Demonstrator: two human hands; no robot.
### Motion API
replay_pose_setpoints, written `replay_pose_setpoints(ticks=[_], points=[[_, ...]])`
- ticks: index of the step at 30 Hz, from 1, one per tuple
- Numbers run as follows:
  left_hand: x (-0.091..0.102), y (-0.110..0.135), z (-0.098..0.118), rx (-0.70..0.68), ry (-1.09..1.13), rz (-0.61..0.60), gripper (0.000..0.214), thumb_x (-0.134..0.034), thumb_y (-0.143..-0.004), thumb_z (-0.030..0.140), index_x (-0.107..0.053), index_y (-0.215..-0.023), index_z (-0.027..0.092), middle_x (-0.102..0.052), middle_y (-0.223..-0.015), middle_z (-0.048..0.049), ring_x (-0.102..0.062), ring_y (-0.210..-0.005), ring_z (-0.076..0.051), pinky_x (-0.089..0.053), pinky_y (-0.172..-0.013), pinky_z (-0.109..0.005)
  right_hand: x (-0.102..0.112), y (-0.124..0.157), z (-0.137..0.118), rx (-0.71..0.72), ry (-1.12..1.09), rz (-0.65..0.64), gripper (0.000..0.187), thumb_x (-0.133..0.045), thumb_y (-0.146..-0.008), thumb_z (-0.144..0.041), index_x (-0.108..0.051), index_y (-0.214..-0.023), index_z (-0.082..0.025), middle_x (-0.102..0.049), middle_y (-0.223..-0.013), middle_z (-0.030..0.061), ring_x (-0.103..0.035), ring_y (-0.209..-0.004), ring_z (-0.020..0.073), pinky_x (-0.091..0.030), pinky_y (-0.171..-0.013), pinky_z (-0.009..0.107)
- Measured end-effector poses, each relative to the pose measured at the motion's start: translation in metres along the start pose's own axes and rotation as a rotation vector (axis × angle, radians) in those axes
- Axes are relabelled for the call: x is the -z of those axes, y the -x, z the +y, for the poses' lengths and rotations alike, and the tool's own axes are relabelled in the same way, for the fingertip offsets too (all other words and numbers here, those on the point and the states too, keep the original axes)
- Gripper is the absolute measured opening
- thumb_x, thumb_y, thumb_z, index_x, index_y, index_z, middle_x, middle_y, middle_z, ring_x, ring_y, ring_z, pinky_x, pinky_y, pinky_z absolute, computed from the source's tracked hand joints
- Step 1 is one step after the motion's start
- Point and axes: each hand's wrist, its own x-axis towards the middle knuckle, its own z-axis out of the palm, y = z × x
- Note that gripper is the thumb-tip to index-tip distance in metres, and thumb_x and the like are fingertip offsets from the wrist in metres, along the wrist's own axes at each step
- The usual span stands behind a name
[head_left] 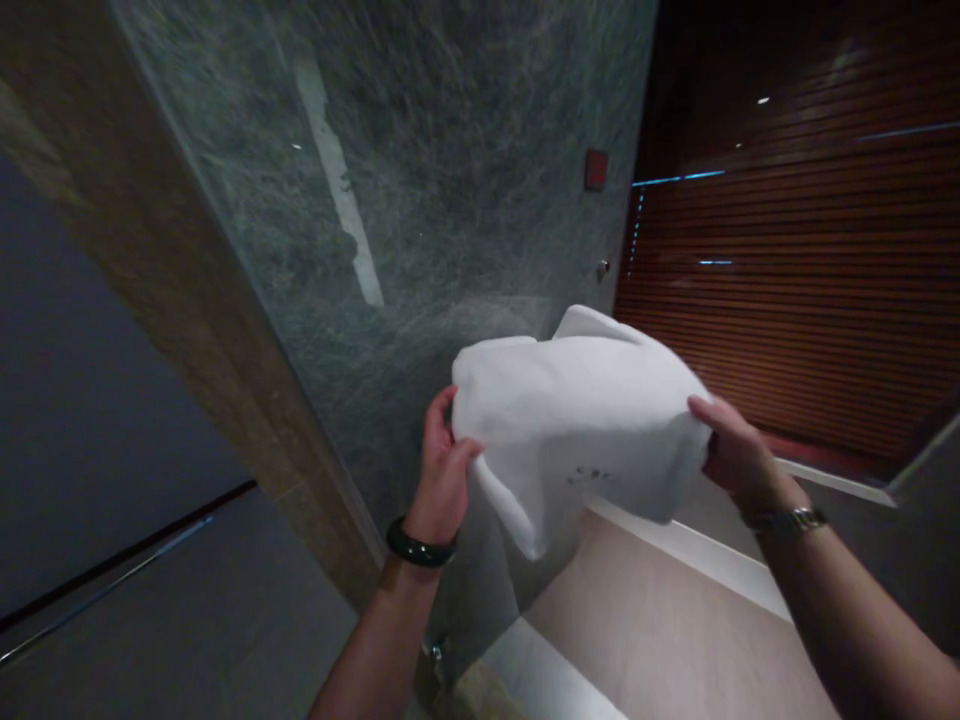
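Note:
A thick white towel with small dark lettering on its front fold is spread between my hands at the glass panel. My left hand, with a dark bangle on the wrist, grips its left edge, thumb in front and fingers behind. On the other side, my right hand holds the right edge with the thumb on top; its other fingers are mostly hidden. The front part hangs down with a loose corner at lower left, and a second layer shows behind the top. Whether a bar lies under the fold cannot be seen.
A green-grey stone-patterned wall stands ahead, with a small red square plate and a metal knob. Brown slatted blinds cover the right side. A brown stone strip runs down the left. Below lies a pale floor.

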Motion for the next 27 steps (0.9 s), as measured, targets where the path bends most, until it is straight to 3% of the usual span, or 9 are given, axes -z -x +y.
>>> replay_pose_setpoints(ticks=[4,7,10,13,16,18,20,22,27], points=[[0.024,0.038,-0.073,0.226,-0.060,0.127,0.084,-0.057,-0.059,0.010,-0.042,-0.141,0.020,-0.071,-0.107,-0.0038,-0.060,-0.080,-0.016,-0.049,-0.070,-0.025,0.013,-0.035,0.081,-0.311,-0.041,-0.195,0.055,-0.090,-0.060,-0.048,-0.070,-0.098,-0.014,-0.077,-0.082,0.0074,-0.065,-0.060,0.0163,-0.048,-0.053,0.024],[0.030,0.056,-0.103,0.379,-0.069,0.208,0.089,-0.054,-0.053,0.006,-0.040,-0.140,0.014,-0.071,-0.085,0.0001,-0.051,-0.061,-0.010,-0.037,-0.054,-0.019,0.022,-0.050,0.113,-0.385,-0.057,-0.260,0.051,-0.091,-0.060,-0.043,-0.071,-0.098,-0.014,-0.079,-0.084,0.0082,-0.070,-0.067,0.0192,-0.053,-0.060,0.026],[0.013,0.045,-0.089,0.398,0.038,0.200,0.091,-0.055,-0.050,0.002,-0.043,-0.139,0.015,-0.072,-0.083,0.0011,-0.055,-0.063,-0.010,-0.037,-0.053,-0.018,0.018,-0.084,0.101,-0.338,-0.061,-0.290,0.049,-0.087,-0.067,-0.043,-0.070,-0.106,-0.017,-0.079,-0.090,0.0076,-0.072,-0.072,0.0216,-0.056,-0.068,0.031],[-0.013,0.004,-0.056,0.286,0.180,0.122,0.081,-0.059,-0.054,0.000,-0.052,-0.133,0.019,-0.075,-0.105,-0.0026,-0.067,-0.088,-0.014,-0.052,-0.076,-0.021,-0.001,-0.146,0.069,-0.231,0.035,-0.250,0.043,-0.080,-0.072,-0.045,-0.069,-0.103,-0.017,-0.077,-0.087,0.0082,-0.067,-0.064,0.0194,-0.053,-0.060,0.030],[-0.032,-0.045,-0.045,0.173,0.251,0.084,0.076,-0.059,-0.053,-0.002,-0.056,-0.126,0.017,-0.076,-0.104,-0.0041,-0.068,-0.089,-0.016,-0.053,-0.084,-0.024,-0.020,-0.212,0.047,-0.039,0.405,-0.103,0.033,-0.068,-0.078,-0.041,-0.068,-0.099,-0.016,-0.076,-0.087,0.0124,-0.066,-0.066,0.0211,-0.054,-0.061,0.034],[-0.040,-0.067,-0.054,0.168,0.285,0.090,0.077,-0.057,-0.049,-0.004,-0.055,-0.123,0.017,-0.076,-0.099,-0.0034,-0.068,-0.086,-0.015,-0.052,-0.082,-0.024,-0.031,-0.235,0.044,0.099,0.667,-0.022,0.024,-0.066,-0.077,-0.033,-0.069,-0.092,-0.015,-0.075,-0.093,0.0174,-0.069,-0.080,0.0268,-0.057,-0.075,0.041],[-0.046,-0.076,-0.073,0.193,0.325,0.073,0.082,-0.055,-0.047,-0.006,-0.052,-0.125,0.019,-0.075,-0.101,-0.0023,-0.068,-0.087,-0.014,-0.051,-0.078,-0.022,-0.045,-0.231,0.051,0.204,0.789,-0.024,0.014,-0.066,-0.074,-0.027,-0.069,-0.083,-0.017,-0.073,-0.101,0.0195,-0.068,-0.097,0.0318,-0.054,-0.092,0.047],[-0.053,-0.075,-0.095,0.245,0.353,0.012,0.089,-0.053,-0.047,-0.005,-0.047,-0.132,0.021,-0.075,-0.110,-0.0033,-0.068,-0.090,-0.015,-0.049,-0.072,-0.021,-0.063,-0.205,0.067,0.289,0.800,-0.175,0.014,-0.064,-0.079,-0.030,-0.071,-0.084,-0.019,-0.073,-0.109,0.0157,-0.066,-0.106,0.0310,-0.051,-0.100,0.044],[-0.049,-0.065,-0.136,0.313,0.200,0.077,0.067,-0.062,-0.061,0.001,-0.053,-0.126,0.014,-0.073,-0.117,-0.0120,-0.068,-0.104,-0.025,-0.052,-0.091,-0.032,-0.113,-0.145,0.119,0.364,0.844,-0.636,0.051,-0.025,-0.104,-0.047,-0.069,-0.099,-0.023,-0.076,-0.107,0.0096,-0.070,-0.097,0.0236,-0.051,-0.099,0.040]])
